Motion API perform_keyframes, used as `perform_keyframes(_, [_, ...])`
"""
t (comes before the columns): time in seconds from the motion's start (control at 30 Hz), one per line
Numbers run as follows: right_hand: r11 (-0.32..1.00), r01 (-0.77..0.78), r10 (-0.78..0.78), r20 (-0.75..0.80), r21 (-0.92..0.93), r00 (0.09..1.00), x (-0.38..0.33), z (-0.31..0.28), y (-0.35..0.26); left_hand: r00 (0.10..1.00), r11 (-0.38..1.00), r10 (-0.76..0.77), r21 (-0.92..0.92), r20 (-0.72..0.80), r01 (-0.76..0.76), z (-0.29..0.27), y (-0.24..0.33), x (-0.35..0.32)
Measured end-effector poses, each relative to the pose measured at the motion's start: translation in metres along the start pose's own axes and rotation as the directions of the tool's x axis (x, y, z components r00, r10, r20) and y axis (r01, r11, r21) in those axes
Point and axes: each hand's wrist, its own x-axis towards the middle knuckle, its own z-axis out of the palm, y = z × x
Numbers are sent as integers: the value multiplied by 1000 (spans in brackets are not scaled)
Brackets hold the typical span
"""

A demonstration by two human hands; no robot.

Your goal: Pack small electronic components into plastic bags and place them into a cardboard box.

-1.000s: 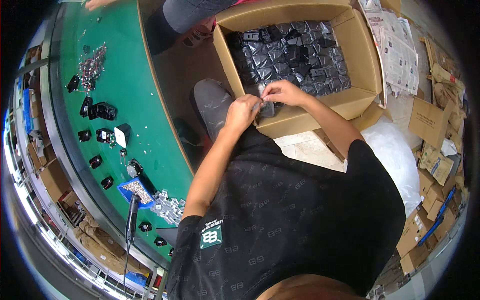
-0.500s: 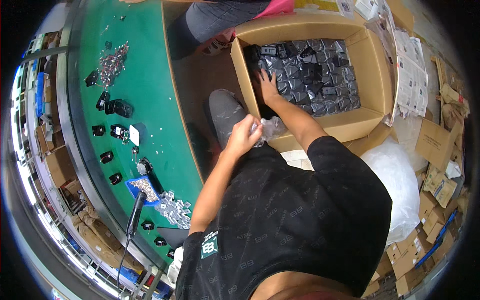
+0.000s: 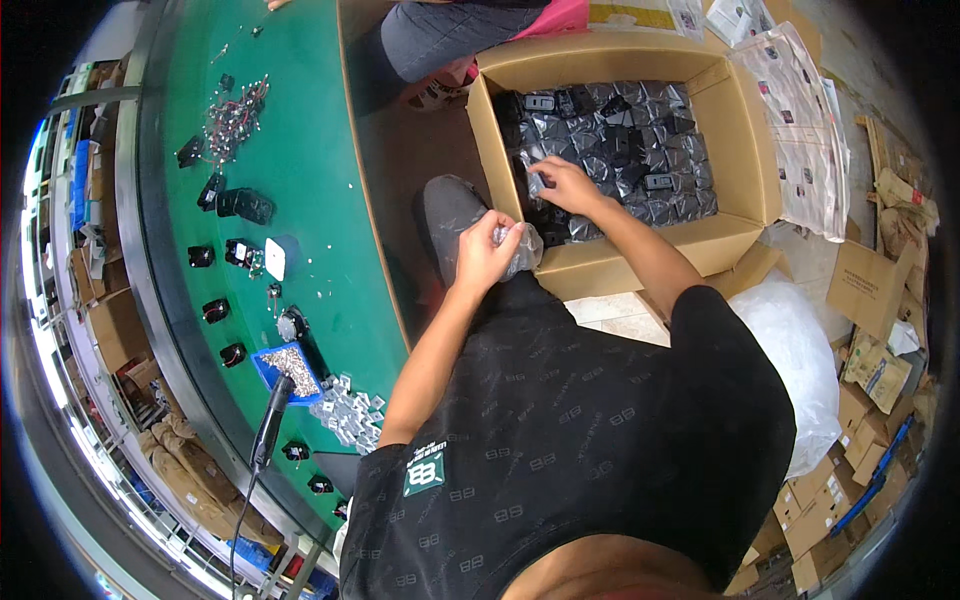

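Crumpled clear plastic (image 3: pixel 524 250) is bunched in my left hand (image 3: pixel 484 250), whose fingers are closed on it beside the box's near left corner. My right hand (image 3: pixel 568 190) is inside the open cardboard box (image 3: pixel 745 140), pinching a piece of clear plastic wrap (image 3: pixel 532 178) at the box's left side. Whether a part sits within that wrap I cannot make out. Rows of dark parts in clear bags (image 3: pixel 640 135) fill the box, with a few bare black housings (image 3: pixel 622 145) lying on top.
Left of me runs a green worktable (image 3: pixel 310 180) with black parts, a heap of wired pieces (image 3: pixel 235 120), a blue tray (image 3: pixel 268 372) of small parts and a power screwdriver (image 3: pixel 268 430). A white plastic sack (image 3: pixel 785 370) stands at right. Another person's leg (image 3: pixel 440 40) is beyond.
My right hand has lifted from the box's left wall and moved right, its spread fingers now closed on clear plastic. My left hand stays near the corner, holding its plastic.
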Motion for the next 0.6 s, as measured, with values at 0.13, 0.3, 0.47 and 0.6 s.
perform_keyframes(0.13, [957,-2,-2,15,292,1000,-25,-31,-50,977,971,201,117,66,-208,7,2,24])
perform_keyframes(0.3, [959,163,-159,-35,232,987,-45,-52,-58,868,891,406,87,287,-446,15,11,37])
perform_keyframes(0.47, [657,-118,-105,245,745,964,-57,-65,-44,893,927,253,170,371,-333,7,21,37])
perform_keyframes(0.6, [545,-226,-59,306,807,950,-60,-67,-44,874,895,347,157,340,-416,10,14,48])
